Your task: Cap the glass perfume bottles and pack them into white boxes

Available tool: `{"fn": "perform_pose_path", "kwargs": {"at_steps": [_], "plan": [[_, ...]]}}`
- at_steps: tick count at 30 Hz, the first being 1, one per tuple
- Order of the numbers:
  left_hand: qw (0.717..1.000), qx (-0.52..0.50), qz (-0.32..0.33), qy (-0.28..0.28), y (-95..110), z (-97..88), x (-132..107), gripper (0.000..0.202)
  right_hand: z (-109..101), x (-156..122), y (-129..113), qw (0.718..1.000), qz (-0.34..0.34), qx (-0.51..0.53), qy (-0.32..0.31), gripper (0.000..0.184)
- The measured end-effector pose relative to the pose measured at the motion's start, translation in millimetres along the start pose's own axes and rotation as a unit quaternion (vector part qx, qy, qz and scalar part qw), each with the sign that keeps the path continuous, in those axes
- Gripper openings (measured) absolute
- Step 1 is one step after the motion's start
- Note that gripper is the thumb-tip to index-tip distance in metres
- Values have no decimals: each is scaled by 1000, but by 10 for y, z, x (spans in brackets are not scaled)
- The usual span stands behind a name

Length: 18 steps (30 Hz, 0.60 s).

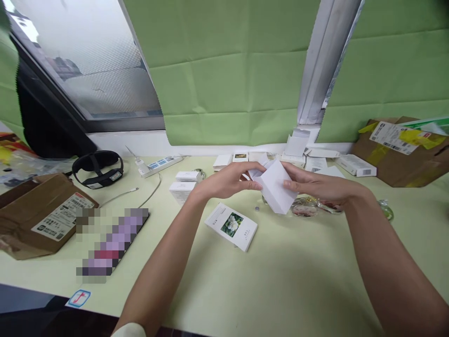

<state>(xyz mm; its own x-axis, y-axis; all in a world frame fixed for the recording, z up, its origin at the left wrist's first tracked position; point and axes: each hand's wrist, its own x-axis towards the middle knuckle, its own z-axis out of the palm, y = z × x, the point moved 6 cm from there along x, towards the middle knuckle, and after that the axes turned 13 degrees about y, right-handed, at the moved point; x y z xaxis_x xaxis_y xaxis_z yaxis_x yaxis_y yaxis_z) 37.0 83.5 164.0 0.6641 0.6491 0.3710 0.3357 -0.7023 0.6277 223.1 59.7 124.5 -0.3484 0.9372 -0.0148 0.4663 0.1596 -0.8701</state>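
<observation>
Between my two hands, above the table, is a plain white paper box (277,187), tilted, with flaps raised at its upper left end. My left hand (233,180) grips that flap end, thumb and fingers closed on it. My right hand (308,181) holds the box from the other side, thumb on its front face. Below them on the table lies a white card-like packet (232,225) with a white flower picture. Just behind the box, several clear-wrapped trinkets (304,207) lie partly hidden. A small grey round piece (257,208) sits near the box.
Small white boxes (182,186) stand left of my hands, and several more (319,161) line the back. Cardboard cartons stand at left (52,215) and right (403,154). A black headset (98,171), a power strip (164,163) and a blurred-out flat device (117,243) lie at left.
</observation>
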Motion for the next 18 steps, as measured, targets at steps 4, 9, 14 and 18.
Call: {"fn": "perform_pose_path", "kwargs": {"at_steps": [4, 9, 14, 18], "plan": [[1000, 6, 26, -4, 17, -46, -10, 17, -50, -49, 68, 997, 28, 72, -29, 79], [998, -12, -29, 60, -3, -118, -5, 31, -103, 41, 83, 996, -15, 90, 12, 69], [975, -84, -133, 156, -57, -117, -12, 67, -178, 126, 82, 991, -37, 95, 88, 64], [978, -84, -140, 129, -19, -7, 17, 38, -123, 134, -20, 988, -58, 103, 95, 65]]}}
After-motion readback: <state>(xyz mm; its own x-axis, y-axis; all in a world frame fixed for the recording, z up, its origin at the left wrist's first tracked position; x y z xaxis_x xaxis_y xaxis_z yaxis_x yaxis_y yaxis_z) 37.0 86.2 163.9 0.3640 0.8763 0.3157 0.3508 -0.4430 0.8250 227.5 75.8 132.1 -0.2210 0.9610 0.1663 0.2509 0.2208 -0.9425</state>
